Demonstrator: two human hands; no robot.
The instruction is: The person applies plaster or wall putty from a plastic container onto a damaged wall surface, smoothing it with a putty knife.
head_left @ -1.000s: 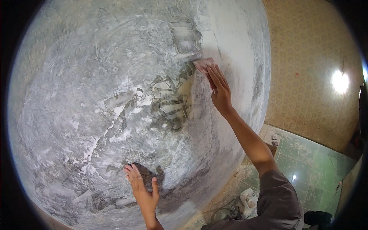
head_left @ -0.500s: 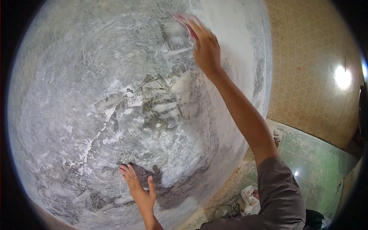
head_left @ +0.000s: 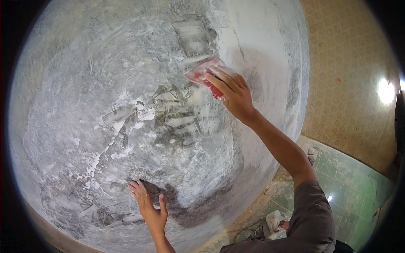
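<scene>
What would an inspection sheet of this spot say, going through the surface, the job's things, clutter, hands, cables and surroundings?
Surface: grey wall, patchy with white smears and darker scraped spots near the middle.
Job's things: red pad, pressed flat on the wall under the right fingers, dusted white.
Clutter: pale rubble on the floor at the wall's foot.
Hands: right hand on the pad, arm stretched up; left hand flat on the wall lower down, fingers spread, holding nothing.
Cables: thin dark cords seem to lie by the rubble; too blurred to be sure.
Surroundings: green tiled floor, patterned tan wall with a bright light spot.
</scene>
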